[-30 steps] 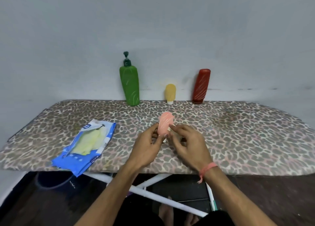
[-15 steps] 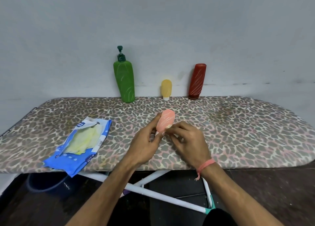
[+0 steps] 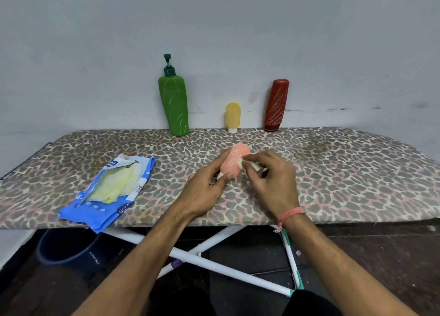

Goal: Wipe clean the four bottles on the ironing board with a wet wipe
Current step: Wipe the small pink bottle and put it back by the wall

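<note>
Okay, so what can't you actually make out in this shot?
Head view only:
- Wet wipe: mostly hidden under the right hand; only a pale edge shows against the pink bottle.
- Pink bottle's cap end: covered by the left hand.
- Wipes packet print: too small to read.
- Bucket: contents hidden by the ironing board.

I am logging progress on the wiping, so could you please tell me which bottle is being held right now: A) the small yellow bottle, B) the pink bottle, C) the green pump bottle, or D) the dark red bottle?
B: the left hand holds the pink bottle while the right hand presses a wet wipe on it; the other three stand by the wall.
</note>
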